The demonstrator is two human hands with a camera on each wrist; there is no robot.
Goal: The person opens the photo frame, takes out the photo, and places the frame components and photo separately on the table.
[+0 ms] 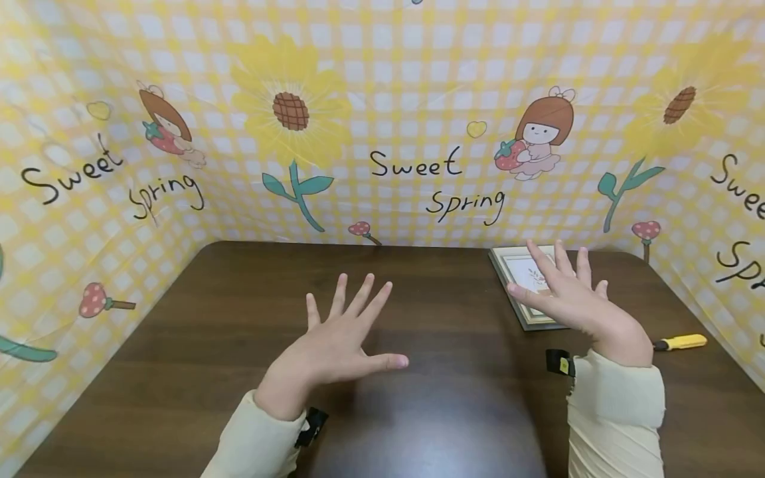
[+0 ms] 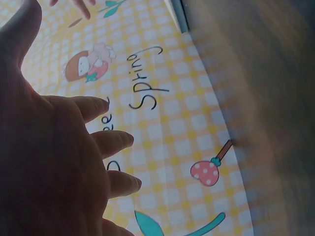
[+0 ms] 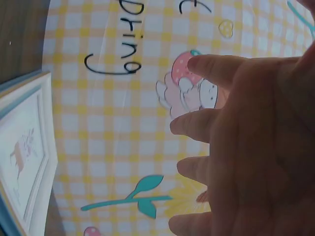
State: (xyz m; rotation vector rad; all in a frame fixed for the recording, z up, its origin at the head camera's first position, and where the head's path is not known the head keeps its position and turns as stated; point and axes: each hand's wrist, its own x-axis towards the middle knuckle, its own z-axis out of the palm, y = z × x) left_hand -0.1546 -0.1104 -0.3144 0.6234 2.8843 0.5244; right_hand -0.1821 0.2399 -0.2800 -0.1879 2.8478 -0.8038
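My left hand [image 1: 337,345] hovers over the middle of the dark wooden table with its fingers spread and nothing held. In the left wrist view the same hand [image 2: 54,142] has its fingers extended in front of the checked cloth. My right hand [image 1: 570,295], also with spread fingers, is in front of a picture frame [image 1: 518,311] and hides part of it in the head view. The right wrist view shows the white-bordered picture frame [image 3: 45,147] apart from the right hand [image 3: 246,142]. A yellow-handled tool [image 1: 684,342] lies beside the right wrist; its dark tip is partly hidden.
A yellow checked cloth [image 1: 406,99] with printed flowers and lettering stands as a wall behind the table [image 1: 239,318] and along both sides. The picture frame is at the table's back right, close to the cloth. Black straps [image 1: 312,427] sit on both wrists.
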